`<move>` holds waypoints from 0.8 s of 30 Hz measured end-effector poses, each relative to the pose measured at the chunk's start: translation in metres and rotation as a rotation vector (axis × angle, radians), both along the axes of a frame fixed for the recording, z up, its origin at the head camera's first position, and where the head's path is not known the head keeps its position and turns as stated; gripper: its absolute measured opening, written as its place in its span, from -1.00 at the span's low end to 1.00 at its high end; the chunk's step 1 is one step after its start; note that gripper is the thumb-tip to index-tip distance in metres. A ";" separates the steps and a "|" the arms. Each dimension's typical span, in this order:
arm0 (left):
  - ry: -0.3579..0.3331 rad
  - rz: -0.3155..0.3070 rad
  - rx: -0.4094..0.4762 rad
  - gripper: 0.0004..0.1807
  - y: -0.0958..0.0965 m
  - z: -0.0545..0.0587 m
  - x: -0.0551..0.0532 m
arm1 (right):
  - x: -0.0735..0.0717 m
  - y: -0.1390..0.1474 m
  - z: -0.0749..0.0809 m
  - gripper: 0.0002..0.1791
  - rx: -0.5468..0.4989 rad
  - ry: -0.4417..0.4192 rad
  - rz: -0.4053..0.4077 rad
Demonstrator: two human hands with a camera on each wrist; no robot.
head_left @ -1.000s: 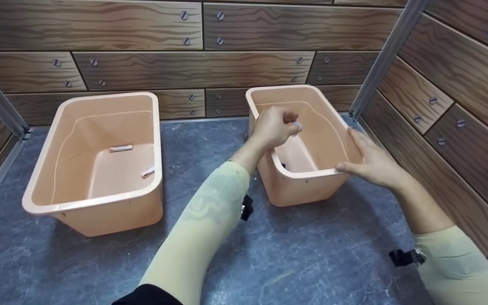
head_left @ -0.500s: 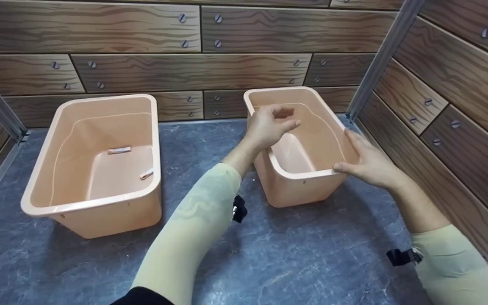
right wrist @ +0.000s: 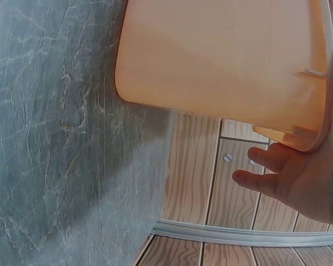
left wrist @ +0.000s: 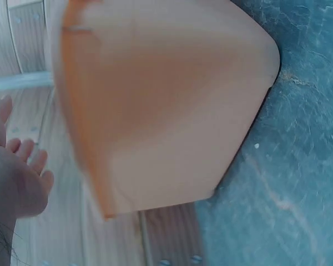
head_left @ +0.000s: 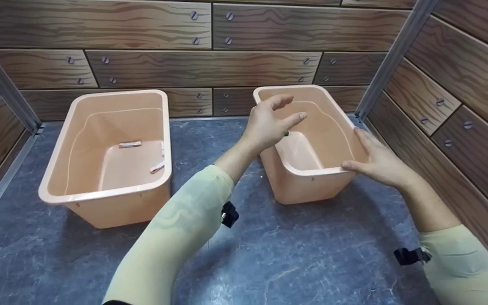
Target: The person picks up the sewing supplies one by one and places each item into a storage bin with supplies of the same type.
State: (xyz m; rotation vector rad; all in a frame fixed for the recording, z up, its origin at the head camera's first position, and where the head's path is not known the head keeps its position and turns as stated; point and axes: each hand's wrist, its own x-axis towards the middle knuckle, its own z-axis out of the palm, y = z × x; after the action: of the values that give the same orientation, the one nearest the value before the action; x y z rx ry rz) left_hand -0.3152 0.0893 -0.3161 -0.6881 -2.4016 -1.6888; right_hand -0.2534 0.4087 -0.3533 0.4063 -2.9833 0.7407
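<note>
My left hand [head_left: 268, 123] is raised over the left rim of the right peach plastic bin [head_left: 311, 172], thumb and fingers spread apart and nothing visible between them. A tiny dark green bit [head_left: 286, 134] shows just under this hand. In the left wrist view the same hand [left wrist: 19, 172] has its fingers extended beside the bin's outer wall. My right hand [head_left: 377, 159] holds the bin's near right corner, thumb on the front rim and fingers along the right side. In the right wrist view, two fingers [right wrist: 266, 183] reach past the rim. Part of the bin's floor is hidden behind my left hand.
Another peach bin [head_left: 104, 195] stands at the left, with small orange-and-white strips [head_left: 130, 144] on its floor. Both bins stand on a blue-grey marbled tabletop [head_left: 261, 254]. Wood-patterned walls [head_left: 203, 67] with metal corner posts enclose the back and sides.
My left hand has lifted a little and its fingers have spread. The small pale piece at its fingertips a second ago no longer shows there. My right hand stays on the bin's corner.
</note>
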 end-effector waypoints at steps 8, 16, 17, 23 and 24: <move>0.018 -0.002 -0.167 -0.13 -0.018 0.031 0.031 | -0.001 0.012 0.004 0.24 0.013 -0.033 -0.021; 0.123 0.091 -0.307 -0.07 -0.063 0.045 0.040 | -0.002 0.007 0.009 0.20 0.078 0.082 -0.046; 0.119 0.100 -0.328 -0.03 -0.070 0.046 0.041 | -0.002 0.004 0.010 0.18 0.083 0.095 -0.049; 0.080 0.162 -0.444 0.13 -0.118 0.049 0.050 | 0.001 -0.015 0.019 0.11 0.119 0.172 -0.053; 0.081 0.172 -0.465 0.15 -0.126 0.048 0.052 | 0.002 -0.019 0.021 0.11 0.128 0.176 -0.054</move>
State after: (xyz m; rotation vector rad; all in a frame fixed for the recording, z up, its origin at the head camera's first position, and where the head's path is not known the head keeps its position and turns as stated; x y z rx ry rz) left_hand -0.2631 -0.0369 -0.2676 -0.5645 -2.7252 -1.0241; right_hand -0.2515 0.3899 -0.3326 0.3731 -2.8709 0.4828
